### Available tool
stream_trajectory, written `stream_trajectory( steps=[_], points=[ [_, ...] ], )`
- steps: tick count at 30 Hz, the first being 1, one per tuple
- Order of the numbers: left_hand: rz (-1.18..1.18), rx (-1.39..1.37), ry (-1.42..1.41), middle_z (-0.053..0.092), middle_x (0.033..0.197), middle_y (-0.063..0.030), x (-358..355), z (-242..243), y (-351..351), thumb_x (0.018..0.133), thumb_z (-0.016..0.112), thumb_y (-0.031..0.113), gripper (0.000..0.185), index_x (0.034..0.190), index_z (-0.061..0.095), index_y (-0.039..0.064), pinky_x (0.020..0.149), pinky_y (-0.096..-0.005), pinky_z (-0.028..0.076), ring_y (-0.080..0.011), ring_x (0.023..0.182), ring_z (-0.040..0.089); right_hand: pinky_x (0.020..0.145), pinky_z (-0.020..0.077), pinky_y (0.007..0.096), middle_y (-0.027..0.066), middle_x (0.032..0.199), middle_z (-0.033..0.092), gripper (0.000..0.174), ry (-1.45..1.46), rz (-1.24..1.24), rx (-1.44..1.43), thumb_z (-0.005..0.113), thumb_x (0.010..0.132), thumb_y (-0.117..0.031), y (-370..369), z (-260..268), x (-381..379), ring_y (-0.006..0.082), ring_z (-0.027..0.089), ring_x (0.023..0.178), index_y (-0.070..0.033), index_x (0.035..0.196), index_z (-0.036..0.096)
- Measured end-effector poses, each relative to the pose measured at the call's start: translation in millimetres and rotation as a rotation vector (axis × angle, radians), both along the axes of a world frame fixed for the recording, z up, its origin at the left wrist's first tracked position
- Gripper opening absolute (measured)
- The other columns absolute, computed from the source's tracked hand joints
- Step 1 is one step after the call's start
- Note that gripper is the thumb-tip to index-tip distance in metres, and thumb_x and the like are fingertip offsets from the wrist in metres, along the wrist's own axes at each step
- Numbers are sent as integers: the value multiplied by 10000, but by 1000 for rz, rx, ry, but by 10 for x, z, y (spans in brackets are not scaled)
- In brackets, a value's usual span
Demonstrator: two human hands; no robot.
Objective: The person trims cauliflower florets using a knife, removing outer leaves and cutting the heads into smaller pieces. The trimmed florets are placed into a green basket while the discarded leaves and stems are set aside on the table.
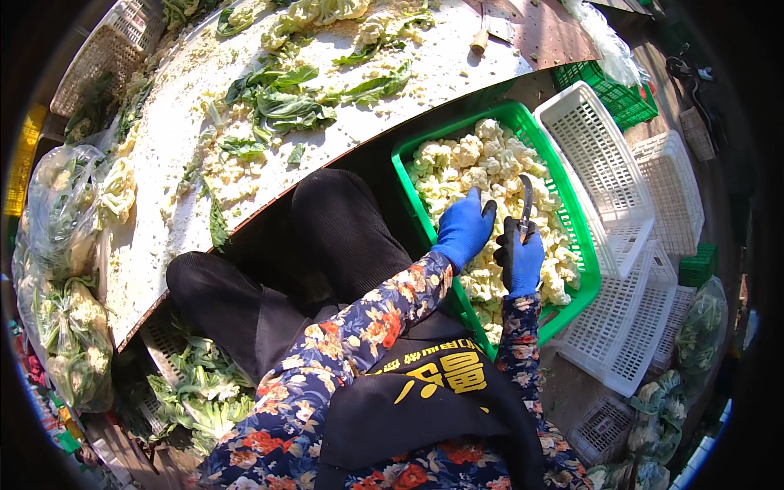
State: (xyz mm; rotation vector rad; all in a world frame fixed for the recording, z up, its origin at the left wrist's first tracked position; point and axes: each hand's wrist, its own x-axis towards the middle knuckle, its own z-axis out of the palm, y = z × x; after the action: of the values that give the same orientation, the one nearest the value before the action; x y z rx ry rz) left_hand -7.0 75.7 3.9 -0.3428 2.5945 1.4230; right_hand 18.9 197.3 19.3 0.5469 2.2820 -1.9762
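Note:
A green plastic crate (586, 245) full of cauliflower florets (468, 153) stands to the right of the knees. My left hand (467, 225), in a blue glove with dark fingertips, reaches over the florets and touches or holds some at its fingers; how firmly is hidden. Beside it, my right hand (522, 257), gloved alike, grips the handle of a curved knife (527, 199), its blade pointing towards the crate's far side. On the white table (349, 131) ahead lie green cauliflower leaves (288, 107) and many crumbs and trimmings.
White plastic crates (612, 184) lean and stack right of the green one. Bagged cauliflowers (73, 331) stand at the far left. Another wooden-handled tool (480, 41) lies at the table's far right. Leafy trimmings (211, 392) fill a crate below the table's left edge.

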Motion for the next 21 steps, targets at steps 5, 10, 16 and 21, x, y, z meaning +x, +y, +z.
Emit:
stream_trajectory(
  steps=[5, 10, 16, 21],
  points=[
    [7, -642, 399, 507, 1256, -189, -938, -535, -217, 764, 642, 276, 608, 1289, 458, 31, 874, -470, 438, -357, 1110, 500, 416, 381, 227, 50, 671, 565, 274, -35, 52, 43, 650, 877, -280, -289, 80, -106, 94, 485, 463, -49, 951, 525],
    [-133, -540, 194, 605, 971, -79, -1255, -609, -371, 707, 622, 134, 323, 1028, 606, 108, 773, -420, 430, -274, 937, 564, 411, 369, 226, 34, 652, 541, 211, -146, -11, -99, 637, 883, -226, -157, 56, 234, 87, 473, 460, -58, 935, 520],
    [-137, -303, 701, 577, 927, -63, -887, -281, -266, 624, 655, 75, 303, 905, 606, 177, 792, -420, 424, -296, 933, 542, 415, 388, 228, 53, 709, 568, 277, -67, -117, -134, 648, 886, -254, -52, 7, 76, 92, 477, 455, -40, 992, 507],
    [-270, -250, 940, 577, 918, -67, -262, -136, -123, 647, 647, 56, 270, 899, 603, 143, 730, -405, 450, -296, 885, 552, 399, 366, 229, 3, 678, 509, 324, 116, -153, -549, 582, 920, -358, -133, 1, -199, 101, 467, 425, -69, 1054, 527]
  ],
)
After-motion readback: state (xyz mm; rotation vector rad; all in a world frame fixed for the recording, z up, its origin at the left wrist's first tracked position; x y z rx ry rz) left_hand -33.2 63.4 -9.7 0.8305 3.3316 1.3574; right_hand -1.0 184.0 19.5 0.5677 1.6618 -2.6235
